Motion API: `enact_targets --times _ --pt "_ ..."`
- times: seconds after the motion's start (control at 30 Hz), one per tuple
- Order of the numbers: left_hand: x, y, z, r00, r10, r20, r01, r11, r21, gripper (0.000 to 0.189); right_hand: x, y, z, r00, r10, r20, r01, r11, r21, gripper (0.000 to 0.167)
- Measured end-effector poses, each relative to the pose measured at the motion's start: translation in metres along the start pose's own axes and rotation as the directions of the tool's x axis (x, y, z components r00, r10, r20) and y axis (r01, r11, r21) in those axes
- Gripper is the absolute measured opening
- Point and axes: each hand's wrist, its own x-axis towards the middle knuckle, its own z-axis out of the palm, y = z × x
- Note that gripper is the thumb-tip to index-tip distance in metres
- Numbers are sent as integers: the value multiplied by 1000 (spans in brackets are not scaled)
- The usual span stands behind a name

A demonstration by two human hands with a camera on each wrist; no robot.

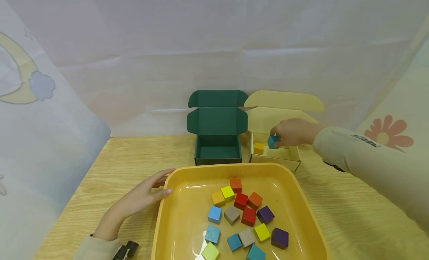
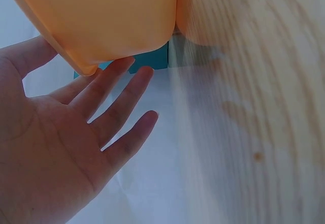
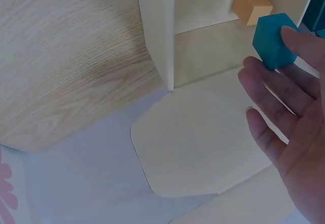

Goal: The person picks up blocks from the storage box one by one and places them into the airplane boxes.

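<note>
Right hand (image 1: 295, 132) pinches teal cube (image 1: 273, 142) over pale-yellow box (image 1: 273, 162); left hand (image 1: 142, 196), fingers loosely extended, touches tray (image 1: 228, 167)

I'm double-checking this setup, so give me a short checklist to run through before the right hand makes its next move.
1. Teal block pinched in the right hand: ok.
2. Pale yellow box open: ok, its lid stands raised.
3. Room beside the yellow-orange block in that box: ok, bare floor shows.
4. Yellow tray firmly held: cannot tell; the left hand touches its rim.
5. Green box open: ok.
</note>
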Motion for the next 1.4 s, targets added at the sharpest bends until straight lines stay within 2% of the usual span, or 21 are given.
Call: enact_targets --times 0.23,0.43,0.83,1.27,1.4 --pt "0 0 1 1000 13 4 -13 1000 -14 62 8 -4 12 1000 18 24 -18 1000 -5 24" --pt "0 0 2 1000 4 0 -4 1000 -6 62 16 -5 24 1000 24 18 -23 998 -62 23" --pt "-1 1 3 1000 -15 10 15 999 -32 61 41 5 54 997 -34 -76 20 983 -181 25" --pt "0 0 2 1000 -11 10 11 999 -32 63 45 0 57 986 -75 -147 34 964 -263 30" --pt "0 2 3 1000 -12 13 12 999 -38 62 43 0 58 987 -69 -148 31 969 -247 29"
